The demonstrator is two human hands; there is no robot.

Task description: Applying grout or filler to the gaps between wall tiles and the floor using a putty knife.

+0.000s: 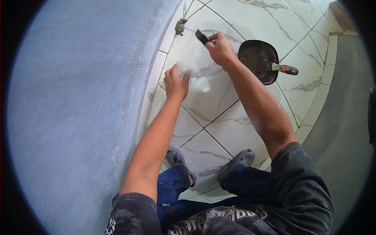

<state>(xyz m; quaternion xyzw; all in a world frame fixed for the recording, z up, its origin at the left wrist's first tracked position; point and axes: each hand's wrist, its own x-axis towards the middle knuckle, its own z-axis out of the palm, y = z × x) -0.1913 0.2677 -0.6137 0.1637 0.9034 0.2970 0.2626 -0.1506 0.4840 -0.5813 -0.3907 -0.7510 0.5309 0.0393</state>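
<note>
My right hand (221,50) is closed on a small dark flat piece (202,37), held above the marbled floor tiles by its near end. I cannot make out exactly what kind of tool or pad it is. Close to the wall base, my left hand (176,83) is over the tiles with fingers and thumb apart, holding nothing; its fingertips are slightly blurred. Just right of my right wrist sits a dark square pan (270,49) with greyish material inside. A putty knife (286,69) with a worn orange and black handle rests across the pan's right rim.
A grey lump (180,26) lies on the floor beside the white baseboard (156,70). The blue wall (86,98) rises along my left, and a grey wall (337,117) along my right. My shoes (241,160) stand on the tiled floor (211,111).
</note>
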